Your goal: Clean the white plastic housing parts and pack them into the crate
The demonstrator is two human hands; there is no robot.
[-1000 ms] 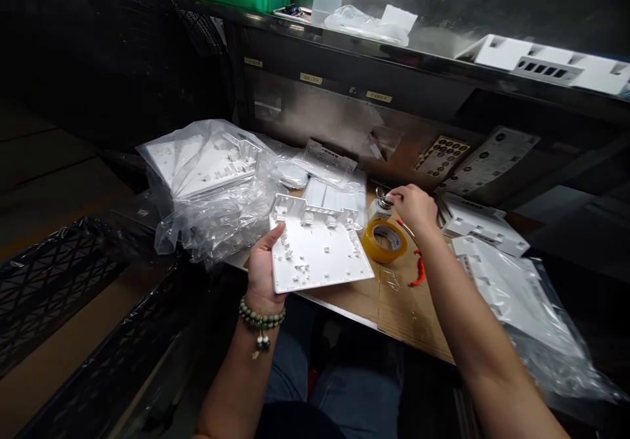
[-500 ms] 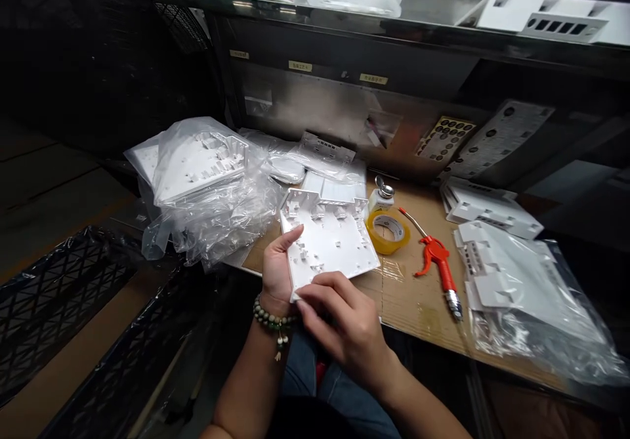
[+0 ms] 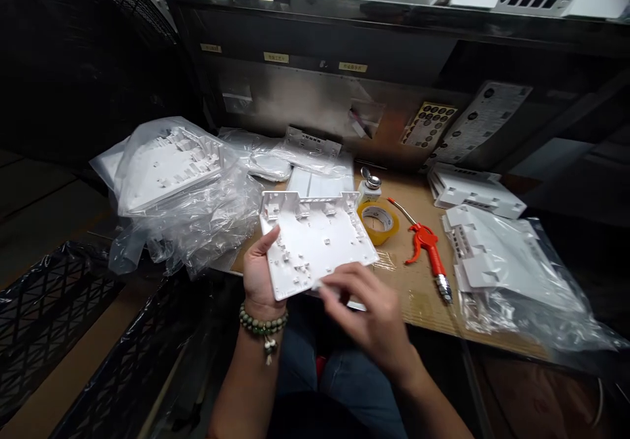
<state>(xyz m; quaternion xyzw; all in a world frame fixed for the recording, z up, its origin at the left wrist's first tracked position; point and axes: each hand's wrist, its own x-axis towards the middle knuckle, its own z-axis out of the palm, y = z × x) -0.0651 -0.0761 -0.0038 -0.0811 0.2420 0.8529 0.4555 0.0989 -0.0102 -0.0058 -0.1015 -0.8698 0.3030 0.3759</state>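
Observation:
My left hand (image 3: 258, 271) holds a white moulded plastic panel (image 3: 315, 239) by its left edge, ribbed inner side up, over the near edge of the bench. A bead bracelet (image 3: 262, 324) sits on that wrist. My right hand (image 3: 367, 317) is at the panel's near edge, fingertips touching it; whether it grips something small there is unclear.
Bagged white panels (image 3: 167, 170) pile up at the left. More bagged parts (image 3: 497, 262) lie at the right. A yellow tape roll (image 3: 378, 219), a small bottle (image 3: 369, 186) and a red air gun (image 3: 427, 245) rest on the cardboard-covered bench (image 3: 418, 294). A black crate (image 3: 49, 321) stands lower left.
My right hand left the small bottle by the tape and came down to the panel's near edge, sliding rightward along it. The air gun is now uncovered. The view shifted.

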